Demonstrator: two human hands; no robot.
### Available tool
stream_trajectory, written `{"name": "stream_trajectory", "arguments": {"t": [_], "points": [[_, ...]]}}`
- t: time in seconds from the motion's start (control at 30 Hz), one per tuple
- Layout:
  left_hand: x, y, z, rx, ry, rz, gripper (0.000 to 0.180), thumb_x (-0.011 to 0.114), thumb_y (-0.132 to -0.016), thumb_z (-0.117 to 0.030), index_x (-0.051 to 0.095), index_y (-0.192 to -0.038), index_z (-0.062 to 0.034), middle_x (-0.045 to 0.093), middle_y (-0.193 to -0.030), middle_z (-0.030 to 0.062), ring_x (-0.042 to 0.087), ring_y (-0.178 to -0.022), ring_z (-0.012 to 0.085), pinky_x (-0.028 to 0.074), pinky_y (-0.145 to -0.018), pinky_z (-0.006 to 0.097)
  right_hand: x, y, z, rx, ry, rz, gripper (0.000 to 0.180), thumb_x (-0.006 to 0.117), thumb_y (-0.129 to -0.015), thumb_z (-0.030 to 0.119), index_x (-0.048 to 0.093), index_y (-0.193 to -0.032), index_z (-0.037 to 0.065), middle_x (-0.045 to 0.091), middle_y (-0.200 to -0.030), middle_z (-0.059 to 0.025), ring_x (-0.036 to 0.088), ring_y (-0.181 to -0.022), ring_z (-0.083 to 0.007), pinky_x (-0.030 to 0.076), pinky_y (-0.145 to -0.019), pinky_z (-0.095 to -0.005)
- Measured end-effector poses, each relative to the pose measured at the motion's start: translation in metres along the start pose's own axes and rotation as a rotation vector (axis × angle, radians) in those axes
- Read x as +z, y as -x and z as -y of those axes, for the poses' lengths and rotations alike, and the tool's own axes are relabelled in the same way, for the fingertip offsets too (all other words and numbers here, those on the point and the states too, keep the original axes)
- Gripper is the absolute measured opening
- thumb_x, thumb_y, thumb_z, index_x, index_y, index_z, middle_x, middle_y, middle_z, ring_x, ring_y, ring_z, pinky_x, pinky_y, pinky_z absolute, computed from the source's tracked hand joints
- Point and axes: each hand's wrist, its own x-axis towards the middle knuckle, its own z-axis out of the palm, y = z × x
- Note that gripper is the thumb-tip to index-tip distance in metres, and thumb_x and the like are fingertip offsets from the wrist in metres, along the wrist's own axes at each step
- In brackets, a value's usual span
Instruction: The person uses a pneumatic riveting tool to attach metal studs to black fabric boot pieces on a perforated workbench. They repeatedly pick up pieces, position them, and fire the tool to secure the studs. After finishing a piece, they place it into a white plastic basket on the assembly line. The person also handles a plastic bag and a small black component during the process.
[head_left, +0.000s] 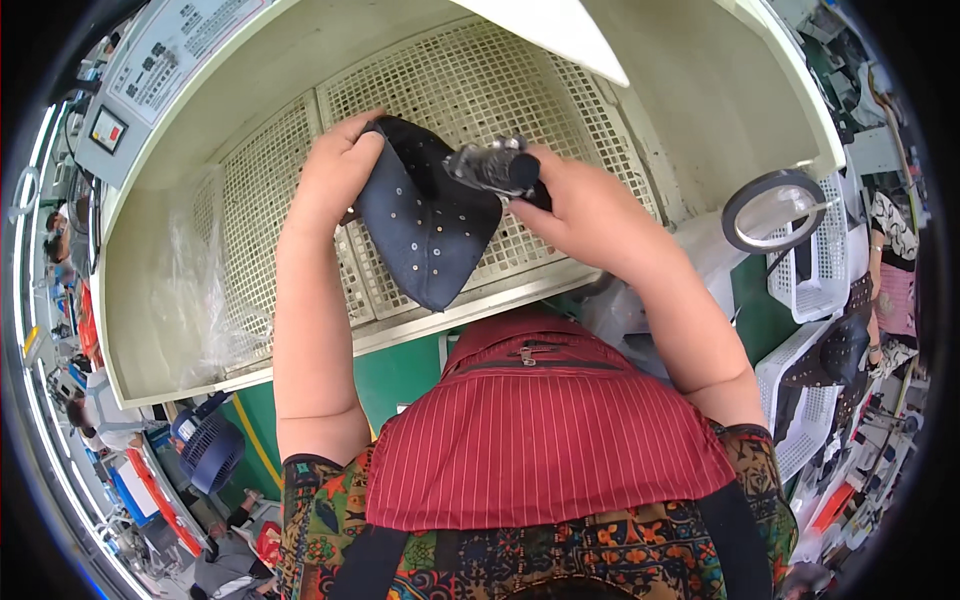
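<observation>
My left hand (338,172) is closed on the upper left edge of a dark navy, leather-like piece (432,250) dotted with small metal studs or eyelets. The piece hangs tilted, its pointed end low and toward me, with a dark hollow or fold at the top. My right hand (590,212) is closed around a dark hand tool (497,168) with a round black end and what looks like clear plastic film on it. That tool sits over the right side of the studded piece; whether they touch I cannot tell. The right fingers are partly hidden behind it.
Under my hands lies a cream perforated grid (400,75) inside a high-walled booth (150,290). Clear plastic film (205,300) hangs at its left. A black tape roll (773,212) is at the right rim, near white baskets (800,410). A blue fan (210,448) stands lower left; other people work around.
</observation>
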Motion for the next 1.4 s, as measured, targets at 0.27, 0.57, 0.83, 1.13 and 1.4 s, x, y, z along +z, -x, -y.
{"name": "stream_trajectory", "arguments": {"t": [0.27, 0.57, 0.83, 1.13, 1.4], "points": [[0.013, -0.009, 0.005, 0.133, -0.125, -0.004, 0.046, 0.046, -0.079, -0.023, 0.058, -0.115, 0.0047, 0.062, -0.109, 0.0224, 0.059, -0.103, 0.0343, 0.045, -0.091, 0.036, 0.001, 0.004, 0.014, -0.017, 0.087, -0.142, 0.037, 0.064, -0.081, 0.018, 0.049, -0.111, 0.002, 0.063, -0.088, -0.0166, 0.061, -0.083, -0.0358, 0.048, -0.071, -0.0447], [0.022, -0.002, -0.012, 0.056, -0.172, 0.147, 0.049, 0.046, -0.079, -0.02, 0.055, -0.12, 0.0047, 0.061, -0.116, 0.0208, 0.058, -0.107, 0.0293, 0.044, -0.093, 0.034, -0.011, 0.037, 0.017, 0.058, 0.193, -0.036, 0.035, 0.063, -0.082, 0.019, 0.049, -0.11, 0.003, 0.062, -0.086, -0.0174, 0.06, -0.08, -0.037, 0.047, -0.069, -0.0456], [0.031, 0.003, 0.005, 0.119, -0.202, 0.08, 0.048, 0.046, -0.079, -0.024, 0.058, -0.113, 0.0074, 0.053, -0.128, 0.0226, 0.05, -0.118, 0.0358, 0.038, -0.101, 0.036, 0.0, 0.022, 0.004, 0.001, 0.085, -0.068, 0.036, 0.061, -0.084, 0.021, 0.049, -0.112, 0.002, 0.062, -0.084, -0.0181, 0.06, -0.079, -0.0372, 0.047, -0.068, -0.0451], [0.045, 0.042, 0.026, 0.21, -0.208, 0.011, 0.028, 0.048, -0.079, -0.018, 0.062, -0.087, 0.006, 0.044, -0.136, 0.0238, 0.048, -0.119, 0.0387, 0.037, -0.101, 0.039, -0.012, 0.05, -0.011, 0.054, 0.033, -0.074, 0.041, 0.062, -0.083, 0.023, 0.05, -0.116, 0.003, 0.063, -0.084, -0.0191, 0.061, -0.08, -0.0376, 0.047, -0.07, -0.0438], [0.066, 0.073, 0.036, 0.23, -0.173, -0.025, 0.021, 0.052, -0.079, -0.015, 0.056, -0.078, 0.0061, 0.04, -0.139, 0.0251, 0.041, -0.125, 0.0414, 0.035, -0.103, 0.041, -0.007, 0.052, -0.011, 0.116, 0.033, -0.02, 0.04, 0.062, -0.083, 0.024, 0.051, -0.115, 0.003, 0.063, -0.081, -0.0193, 0.06, -0.078, -0.0386, 0.047, -0.069, -0.0445]]}}
